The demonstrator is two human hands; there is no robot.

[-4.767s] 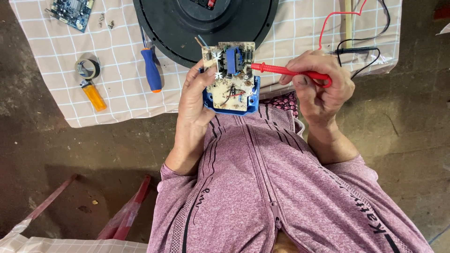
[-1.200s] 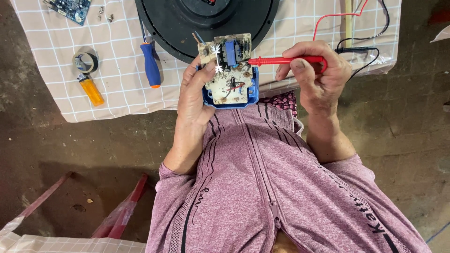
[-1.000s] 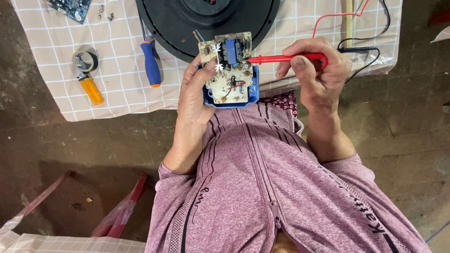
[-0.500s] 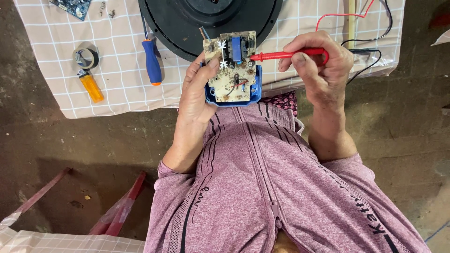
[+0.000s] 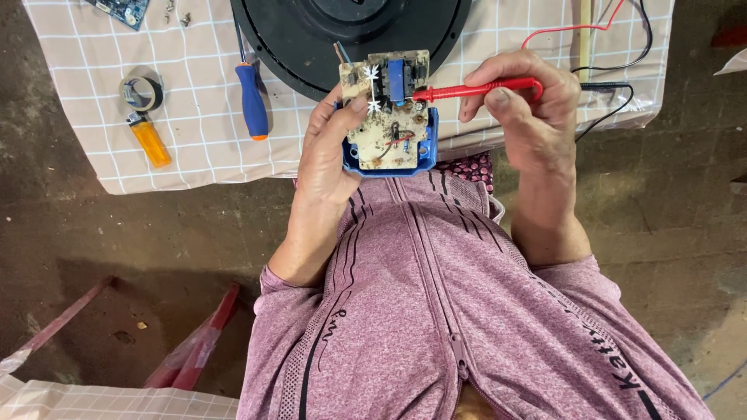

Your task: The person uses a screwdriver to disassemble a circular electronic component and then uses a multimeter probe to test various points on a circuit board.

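Gripping a circuit board (image 5: 387,109), the left hand (image 5: 331,152) steadies it while the right hand (image 5: 529,109) fingers pinch a red probe (image 5: 475,91) against it.

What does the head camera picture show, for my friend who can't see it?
A person's left hand holds a dirty circuit board in a blue case, while the right hand touches a red probe to it. Behind lie a checked cloth, a blue-handled screwdriver, a tape roll and a round black disc.

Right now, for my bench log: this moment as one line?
left hand: holds circuit board | right hand: red probe tip on board | blue screwdriver: on cloth
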